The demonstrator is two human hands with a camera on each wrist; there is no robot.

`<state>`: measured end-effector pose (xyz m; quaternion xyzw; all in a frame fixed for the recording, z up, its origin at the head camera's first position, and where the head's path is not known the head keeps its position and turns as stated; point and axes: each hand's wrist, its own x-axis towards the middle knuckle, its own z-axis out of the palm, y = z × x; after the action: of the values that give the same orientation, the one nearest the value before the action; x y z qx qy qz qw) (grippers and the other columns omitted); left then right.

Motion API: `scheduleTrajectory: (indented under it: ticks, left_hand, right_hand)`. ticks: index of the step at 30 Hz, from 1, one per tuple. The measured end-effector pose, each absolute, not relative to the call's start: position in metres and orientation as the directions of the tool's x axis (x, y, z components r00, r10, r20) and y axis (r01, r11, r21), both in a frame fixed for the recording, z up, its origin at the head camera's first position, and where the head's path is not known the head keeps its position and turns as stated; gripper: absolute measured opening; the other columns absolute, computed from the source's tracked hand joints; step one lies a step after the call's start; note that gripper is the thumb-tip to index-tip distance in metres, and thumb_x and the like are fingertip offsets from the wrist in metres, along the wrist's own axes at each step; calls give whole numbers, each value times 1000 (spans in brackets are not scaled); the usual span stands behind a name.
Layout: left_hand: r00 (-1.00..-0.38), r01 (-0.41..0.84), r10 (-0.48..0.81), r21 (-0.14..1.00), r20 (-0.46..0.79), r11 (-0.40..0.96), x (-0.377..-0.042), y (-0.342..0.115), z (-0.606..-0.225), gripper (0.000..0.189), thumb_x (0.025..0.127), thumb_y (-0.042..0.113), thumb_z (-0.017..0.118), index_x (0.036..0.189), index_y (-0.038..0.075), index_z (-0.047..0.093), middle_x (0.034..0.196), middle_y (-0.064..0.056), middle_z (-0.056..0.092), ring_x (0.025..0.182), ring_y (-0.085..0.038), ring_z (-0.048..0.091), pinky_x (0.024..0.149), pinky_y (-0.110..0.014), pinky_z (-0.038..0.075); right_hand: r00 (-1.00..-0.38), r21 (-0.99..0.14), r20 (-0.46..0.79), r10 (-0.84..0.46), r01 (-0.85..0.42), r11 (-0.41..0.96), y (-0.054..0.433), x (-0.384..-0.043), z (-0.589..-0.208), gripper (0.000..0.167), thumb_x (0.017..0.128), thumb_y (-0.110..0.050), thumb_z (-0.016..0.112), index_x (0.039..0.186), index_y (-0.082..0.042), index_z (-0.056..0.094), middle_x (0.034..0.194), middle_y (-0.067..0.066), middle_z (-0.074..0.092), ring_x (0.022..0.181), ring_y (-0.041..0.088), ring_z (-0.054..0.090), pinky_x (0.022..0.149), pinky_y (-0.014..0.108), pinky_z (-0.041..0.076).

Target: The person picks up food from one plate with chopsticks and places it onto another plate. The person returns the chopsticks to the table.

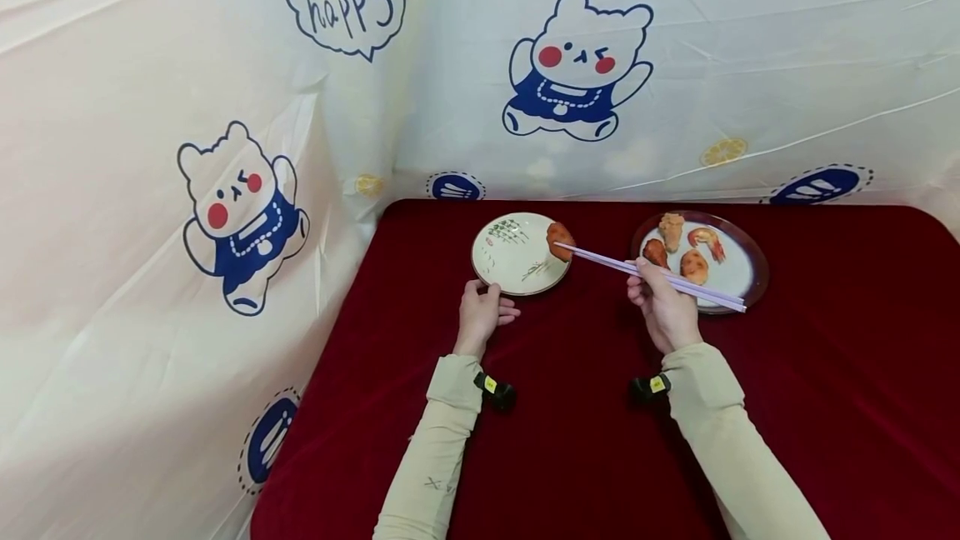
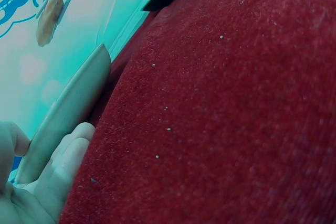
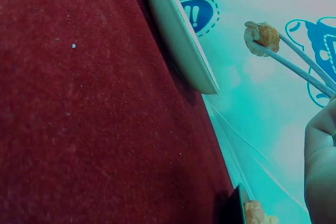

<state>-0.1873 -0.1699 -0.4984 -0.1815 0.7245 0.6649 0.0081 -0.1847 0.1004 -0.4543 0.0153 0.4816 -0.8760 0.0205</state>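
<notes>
My left hand (image 1: 480, 312) grips the near-left rim of a small white plate (image 1: 513, 261) painted with green sprigs, thumb at the edge and fingers underneath in the left wrist view. My right hand (image 1: 666, 307) holds a pair of lilac chopsticks (image 1: 611, 261). Their tips pinch a browned, fried-looking piece of food (image 1: 559, 240), which overlaps the small plate's right edge in the head view. Both wrist views show this piece (image 3: 268, 38) held up above the plate's level, apart from it.
To the right, a brown-rimmed plate (image 1: 759, 269) bears a shrimp (image 1: 707, 242), a fried drumstick-like piece (image 1: 671, 230), a browned oval piece (image 1: 693, 267) and a dark reddish piece (image 1: 655, 252). Dark red cloth (image 1: 570, 440) covers the table. A printed curtain (image 1: 465, 65) hangs behind and left.
</notes>
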Motion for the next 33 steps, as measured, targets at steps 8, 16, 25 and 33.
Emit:
scheduleTrajectory:
  ticks: [8, 16, 25, 33]
  left_hand:
    - [-934, -278, -247, 959, -258, 50, -188, -166, -497, 45, 96, 21, 45, 137, 4, 37, 88, -17, 71, 66, -20, 72, 63, -30, 62]
    - [-934, -279, -246, 959, -260, 48, -188, -165, -499, 44, 97, 21, 45, 136, 4, 38, 89, -18, 71, 66, -20, 72, 64, -30, 62]
    - [-928, -291, -258, 955, -270, 49, -189, -168, -497, 45, 96, 20, 45, 136, 3, 37, 88, -18, 71, 65, -20, 72, 63, -30, 62]
    - [-925, -300, -253, 954, -283, 29, -189, -168, -496, 46, 96, 20, 44, 138, 4, 35, 89, -17, 71, 65, -18, 71, 64, -29, 62]
  right_hand:
    - [-990, -795, -134, 36, 85, -601, 118, -173, -452, 18, 96, -18, 60, 87, -13, 74, 66, -3, 66, 57, 6, 58, 54, 13, 47]
    - [-987, -717, -135, 86, 37, -697, 142, -166, -452, 19, 95, -15, 59, 81, -7, 70, 66, 2, 66, 58, 9, 58, 50, 15, 47]
    - [-984, -584, -127, 122, -25, -811, 179, -156, -452, 21, 97, -8, 55, 84, 1, 70, 65, 9, 64, 55, 14, 59, 49, 20, 49]
    - [-981, -490, -106, 160, -89, -867, 206, -147, -455, 23, 97, -2, 51, 88, 6, 70, 63, 13, 65, 53, 17, 59, 48, 23, 49]
